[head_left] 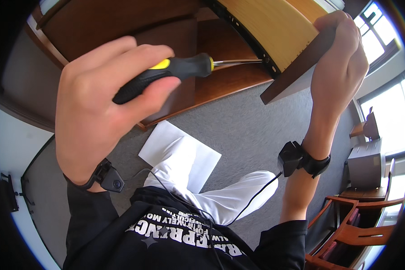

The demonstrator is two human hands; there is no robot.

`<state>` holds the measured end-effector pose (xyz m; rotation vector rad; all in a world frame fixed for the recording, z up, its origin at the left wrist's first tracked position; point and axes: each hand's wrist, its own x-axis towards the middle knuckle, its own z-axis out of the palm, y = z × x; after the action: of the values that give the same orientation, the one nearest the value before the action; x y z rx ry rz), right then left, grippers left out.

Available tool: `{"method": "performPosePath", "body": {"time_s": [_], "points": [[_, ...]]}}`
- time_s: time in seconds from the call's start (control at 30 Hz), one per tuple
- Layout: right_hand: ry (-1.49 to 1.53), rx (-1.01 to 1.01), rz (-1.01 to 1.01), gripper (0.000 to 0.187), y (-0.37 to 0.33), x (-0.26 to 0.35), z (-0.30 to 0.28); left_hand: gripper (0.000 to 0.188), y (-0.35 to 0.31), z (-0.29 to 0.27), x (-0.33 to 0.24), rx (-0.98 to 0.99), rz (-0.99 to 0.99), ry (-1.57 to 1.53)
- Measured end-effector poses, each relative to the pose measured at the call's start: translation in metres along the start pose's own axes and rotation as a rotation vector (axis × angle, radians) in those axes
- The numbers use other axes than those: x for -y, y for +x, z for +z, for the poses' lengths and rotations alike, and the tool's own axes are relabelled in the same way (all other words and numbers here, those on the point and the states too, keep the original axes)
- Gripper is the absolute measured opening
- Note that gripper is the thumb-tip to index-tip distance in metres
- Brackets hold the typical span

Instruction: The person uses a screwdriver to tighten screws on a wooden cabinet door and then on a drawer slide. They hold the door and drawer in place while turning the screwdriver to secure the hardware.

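Gray carpet [252, 135] is filling mid-frame, chairs [364, 234] standing lower right. Upper left, the left hand [96, 94] is gripping a black-and-yellow screwdriver [191, 66], its metal shaft ending at a black rail [249, 40] along the pale wooden drawer [274, 24], upper right; the right hand [341, 67] is clasping the drawer's dark front [297, 68]. A leg [177, 157] is overlapping a white sheet [207, 158].

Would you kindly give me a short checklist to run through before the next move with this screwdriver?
1. Screwdriver held: ok, the left hand is wrapped round its black and yellow handle.
2. Tip at the black rail: ok, it appears to meet the rail near the drawer front.
3. Tip seated in a screw: cannot tell, too small to see.
4. Drawer front held: ok, the right hand grips it.
5. Floor clear of loose items: not ok, a white sheet lies on the grey carpet.
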<state>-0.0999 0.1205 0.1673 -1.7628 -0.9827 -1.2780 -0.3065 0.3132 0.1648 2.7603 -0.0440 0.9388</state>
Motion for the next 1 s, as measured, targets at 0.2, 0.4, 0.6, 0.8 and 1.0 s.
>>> {"method": "performPosePath", "body": {"time_s": [0.2,0.4,0.6,0.8,1.0], "points": [[0.126,-0.027,0.067,0.038,0.001,0.019,0.005,0.031,-0.011,0.017,-0.001,-0.071,0.017,-0.068],[-0.077,0.048,0.143,0.051,0.002,0.015,0.002,0.018,-0.006,0.022,0.010,-0.059,-0.009,-0.302],[-0.057,0.006,0.056,0.050,0.004,0.010,0.006,0.025,0.004,0.007,0.021,0.221,-0.275,-0.560],[0.063,-0.092,0.013,0.043,0.007,0.011,0.008,0.027,-0.003,0.012,0.023,0.221,-0.221,-0.642],[-0.062,-0.048,0.016,0.050,0.009,0.009,0.001,0.036,-0.001,0.015,0.013,0.131,0.063,-0.405]]}}
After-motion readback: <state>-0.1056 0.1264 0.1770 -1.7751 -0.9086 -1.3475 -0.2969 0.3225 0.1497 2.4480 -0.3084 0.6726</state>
